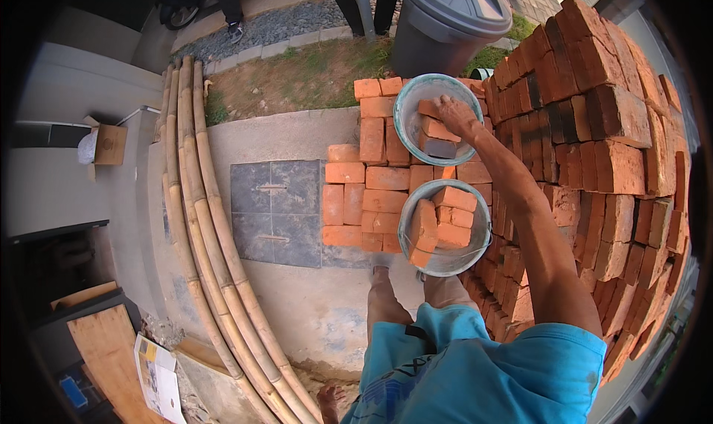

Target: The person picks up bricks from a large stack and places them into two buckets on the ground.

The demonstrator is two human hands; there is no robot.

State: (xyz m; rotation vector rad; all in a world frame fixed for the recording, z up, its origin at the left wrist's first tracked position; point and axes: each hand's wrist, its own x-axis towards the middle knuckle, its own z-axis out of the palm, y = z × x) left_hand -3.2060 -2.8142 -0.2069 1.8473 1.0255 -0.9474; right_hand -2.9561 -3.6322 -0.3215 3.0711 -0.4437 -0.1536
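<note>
My right hand (458, 116) reaches into the farther bucket (411, 137), its fingers on a red brick (429, 109) at the top of a small pile. Below that brick lie more bricks, one with a dark grey face (438, 147). Nearer my legs stands a second bucket (411, 204) with a wire handle (478, 249). It contains several bricks, one of them leaning long and upright (424, 232) at its left side. My left hand (330, 397) hangs low beside my blue shirt, partly cut off by the picture's bottom edge, with nothing visible in it.
A tall brick stack (579, 129) rises close on the right. Low-laid bricks (384, 201) lie around the buckets. Bamboo poles (209, 218) run along the left, beside dark floor tiles (273, 212). A grey lidded bin (440, 40) stands beyond. A person's leg (227, 6) shows at top left.
</note>
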